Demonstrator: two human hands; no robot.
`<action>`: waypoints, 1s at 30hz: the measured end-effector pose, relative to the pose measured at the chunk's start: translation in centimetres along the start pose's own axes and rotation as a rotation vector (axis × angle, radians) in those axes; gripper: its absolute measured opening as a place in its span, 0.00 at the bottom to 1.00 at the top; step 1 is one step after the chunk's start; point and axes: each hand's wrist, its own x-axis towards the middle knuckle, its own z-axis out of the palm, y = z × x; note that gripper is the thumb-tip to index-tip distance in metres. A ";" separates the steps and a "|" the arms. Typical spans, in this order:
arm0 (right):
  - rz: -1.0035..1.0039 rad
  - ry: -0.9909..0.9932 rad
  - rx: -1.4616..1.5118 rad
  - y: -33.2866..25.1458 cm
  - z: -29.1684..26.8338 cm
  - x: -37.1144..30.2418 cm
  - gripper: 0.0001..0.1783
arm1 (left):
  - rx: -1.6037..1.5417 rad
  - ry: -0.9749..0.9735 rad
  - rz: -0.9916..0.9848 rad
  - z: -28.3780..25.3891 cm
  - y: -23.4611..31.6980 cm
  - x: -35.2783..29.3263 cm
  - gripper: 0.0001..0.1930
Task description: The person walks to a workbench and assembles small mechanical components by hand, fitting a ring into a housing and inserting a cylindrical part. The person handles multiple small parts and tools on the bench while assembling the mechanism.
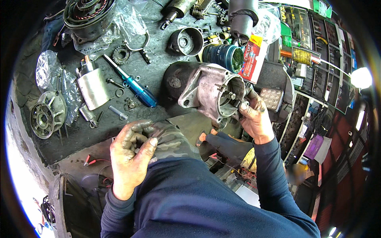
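A starter motor [204, 89] lies on the dark bench, its cast-metal nose housing facing right with a shaft showing inside. My right hand [257, 115] is at the housing's open rim, thumb and fingers closed on a small dark part that I cannot make out. Over the bench's front edge hovers my left hand [133, 156], greasy, fingers loosely curled and thumb apart, with nothing visible in it. Left of the motor are a blue-handled screwdriver [137, 87], a silver solenoid cylinder [93, 85], a coil spring [118, 112] and a round end cover [48, 114].
Behind the motor stand an empty metal cup [185, 41], a blue can [223, 57] and a red-and-white box [254, 59]. A gear ring [120, 54] and a large coil-wound part [88, 18] are farther left. Another person's legs [226, 146] show below the bench. Shelves line the right.
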 end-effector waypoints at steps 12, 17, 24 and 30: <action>-0.027 -0.169 0.165 1.9 -1.6 0.8 0.24 | 0.827 0.008 0.771 6.8 4.8 2.4 0.37; 0.001 -0.195 0.428 4.0 -2.4 0.3 0.23 | 1.003 0.023 0.811 12.3 6.1 5.2 0.46; -0.036 -0.251 0.484 6.8 -3.2 -1.3 0.29 | 1.234 0.034 0.534 17.3 6.9 6.6 0.48; -0.191 -0.197 0.241 6.9 -2.7 -0.5 0.26 | 1.368 0.044 0.476 18.6 7.2 6.7 0.48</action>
